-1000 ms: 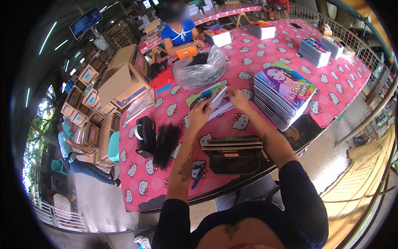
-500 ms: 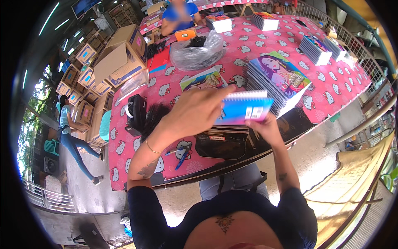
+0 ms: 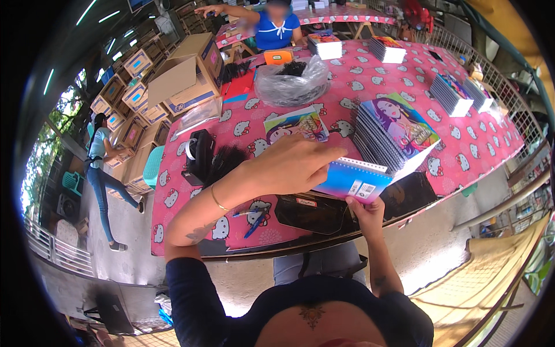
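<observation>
A blue and purple notebook (image 3: 351,180), its back cover toward me, is held tilted above the near side of the table, with a row of punched holes along its upper edge. My right hand (image 3: 367,214) grips its lower right edge, thumb on the cover. My left hand (image 3: 298,168) is closed over the notebook's left end, index finger by the holes; what it pinches is hidden. A tall stack of spiral notebooks (image 3: 399,130) with an illustrated cover rises just beyond. Another illustrated notebook or cover (image 3: 296,125) lies flat behind my left hand. Black coils (image 3: 225,163) lie beside my left forearm.
A black tape dispenser (image 3: 199,156), blue pens (image 3: 256,222) and a dark board (image 3: 312,213) lie near me. Farther off are a plastic bag of black coils (image 3: 292,84), an open carton (image 3: 188,78) and notebook stacks (image 3: 451,95). A co-worker (image 3: 277,26) sits opposite; another person (image 3: 101,168) stands left.
My view has shifted, so the table sits lower. The notebook is tilted more, showing more of its back cover. The co-worker opposite now has an arm stretched out to the left.
</observation>
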Tool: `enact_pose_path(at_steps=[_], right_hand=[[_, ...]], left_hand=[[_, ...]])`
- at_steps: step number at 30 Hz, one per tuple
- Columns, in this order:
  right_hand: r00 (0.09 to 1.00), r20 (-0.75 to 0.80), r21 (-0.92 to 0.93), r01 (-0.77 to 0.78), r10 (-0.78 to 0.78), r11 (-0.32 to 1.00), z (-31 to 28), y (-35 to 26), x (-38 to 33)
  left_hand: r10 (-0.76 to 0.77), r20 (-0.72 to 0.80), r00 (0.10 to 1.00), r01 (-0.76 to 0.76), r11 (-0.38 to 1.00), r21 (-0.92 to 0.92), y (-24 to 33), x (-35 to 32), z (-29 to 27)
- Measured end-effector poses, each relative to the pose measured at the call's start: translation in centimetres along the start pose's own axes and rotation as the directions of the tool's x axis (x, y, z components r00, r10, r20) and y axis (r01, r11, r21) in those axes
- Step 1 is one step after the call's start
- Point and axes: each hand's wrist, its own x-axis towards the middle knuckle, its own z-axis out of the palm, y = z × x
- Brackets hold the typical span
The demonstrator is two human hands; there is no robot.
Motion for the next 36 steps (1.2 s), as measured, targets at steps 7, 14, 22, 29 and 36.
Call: enact_pose_path(at_steps=[7,14,22,29,36], right_hand=[[0.996,0.084,-0.143,-0.004,0.016,0.99,-0.2,0.7,1.3],[0.984,0.159,-0.171,-0.051,0.079,0.984,0.2,1.4,0.8],[0.995,0.09,0.093,-0.044,0.036,0.995,1.8,1.4,-0.7],[0.998,0.067,-0.035,-0.013,0.015,0.999,1.0,1.0,-0.8],[0.998,0.05,-0.113,-0.032,0.038,0.993,0.4,1.4,-0.1]], left_hand=[[0.019,-0.062,0.998,-0.01,0.991,0.136,0.9,-1.0,0.8],[-0.012,-0.216,0.976,0.035,0.994,0.102,-0.4,-2.5,2.4],[-0.135,-0.027,0.99,0.133,0.99,-0.051,0.4,-1.0,0.6],[-0.197,-0.105,0.975,0.173,0.964,-0.201,-1.8,-2.4,1.8],[-0.203,0.004,0.979,0.203,0.979,0.009,-1.6,1.1,2.6]])
